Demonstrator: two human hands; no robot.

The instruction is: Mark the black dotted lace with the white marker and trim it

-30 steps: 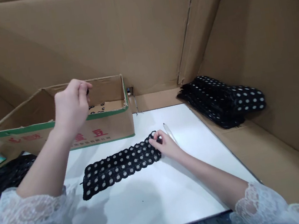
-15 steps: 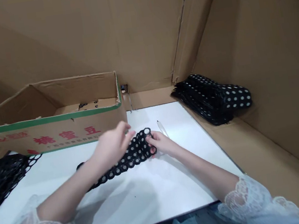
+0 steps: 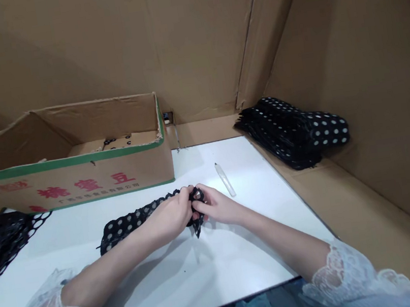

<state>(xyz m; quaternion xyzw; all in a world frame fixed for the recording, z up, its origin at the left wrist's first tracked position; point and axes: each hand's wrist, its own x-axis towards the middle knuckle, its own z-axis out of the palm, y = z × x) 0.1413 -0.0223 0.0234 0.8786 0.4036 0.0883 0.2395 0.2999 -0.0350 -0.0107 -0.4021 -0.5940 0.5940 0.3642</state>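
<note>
A black strip of fabric with pale dots and scalloped edges [image 3: 130,222] lies on the white board [image 3: 194,288], its right end lifted and bunched up. My left hand [image 3: 175,213] is closed on that right end, fingertips pinching it. Against it, my right hand [image 3: 216,205] grips the same end with thumb and fingers. The two hands meet, and what lies between the fingertips is partly hidden. My left hand and forearm cover part of the strip's lower edge.
A cardboard box [image 3: 145,164] with small black scraps inside stands at the back left. Black openwork fabric [image 3: 3,245] is heaped at the left edge. A pale pen-like tool [image 3: 225,179] lies behind my right hand. Folded black dotted strips [image 3: 294,132] sit by the right cardboard wall.
My left hand has come down from above the box to the strip's right end and closed on it. My right hand has raised that end and moved slightly left.
</note>
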